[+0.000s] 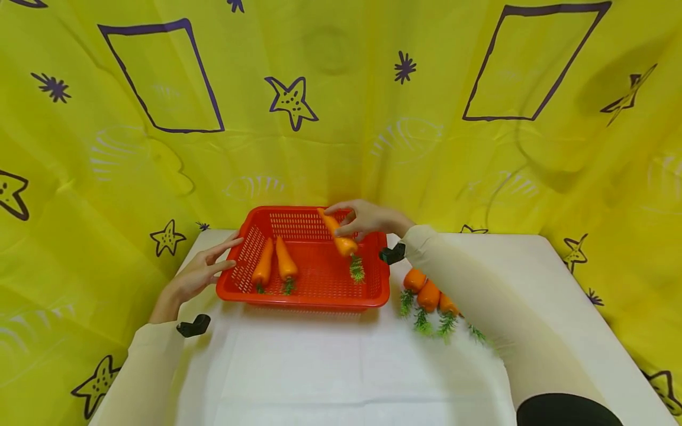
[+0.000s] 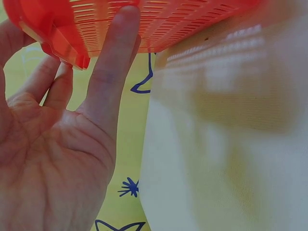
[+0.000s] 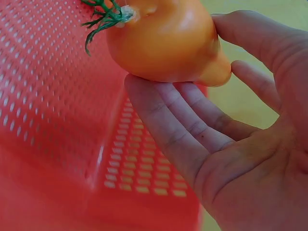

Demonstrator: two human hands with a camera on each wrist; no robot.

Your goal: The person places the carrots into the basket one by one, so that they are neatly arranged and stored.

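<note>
My right hand (image 1: 367, 218) pinches an orange carrot (image 1: 341, 239) with a green leafy top above the right part of a red plastic basket (image 1: 303, 300). In the right wrist view, the thumb and fingertips press on opposite sides of the carrot (image 3: 163, 43); its leafy end points away from the palm. Against the basket's left side rests my left hand (image 1: 198, 273), its fingers fairly straight. The left wrist view has the thumb along the slotted wall (image 2: 159, 24). Two carrots lie inside the basket at left, one (image 1: 263, 263) beside another (image 1: 286, 260).
Several more carrots (image 1: 428, 296) lie on the white table (image 1: 298, 367) right of the basket, partly hidden under my right sleeve (image 1: 469, 278). A yellow curtain (image 1: 341, 148) with dark drawings hangs behind and at both sides.
</note>
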